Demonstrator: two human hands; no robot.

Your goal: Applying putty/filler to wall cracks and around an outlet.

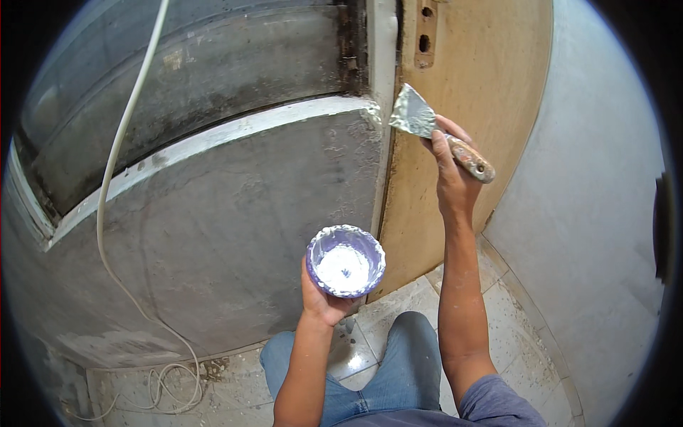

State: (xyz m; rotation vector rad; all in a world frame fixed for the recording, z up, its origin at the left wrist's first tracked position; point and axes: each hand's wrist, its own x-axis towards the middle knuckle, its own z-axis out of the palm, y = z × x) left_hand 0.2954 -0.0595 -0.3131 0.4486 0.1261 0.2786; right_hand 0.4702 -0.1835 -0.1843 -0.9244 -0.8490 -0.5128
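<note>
My left hand (324, 302) is closed around the side and underside of a small purple bowl (379, 255). White paste (343, 269) coats the bowl's inside and is smeared along its rim. Raised at the upper right, my right hand (453, 164) grips a putty knife (471, 158) by its worn, paint-spotted handle. Its blade points up and left, with whitish paste on its face and edges. The blade is beside the white door frame (384, 64), in front of the tan door; whether it touches the frame I cannot tell.
A grey wall (235, 235) with a white-edged window ledge (235, 127) fills the left. Down it hangs a white cable (107, 185), coiled on the spattered tile floor (242, 377). The tan wooden door (491, 78) has a lock cut-out. A pale wall (583, 178) stands right.
</note>
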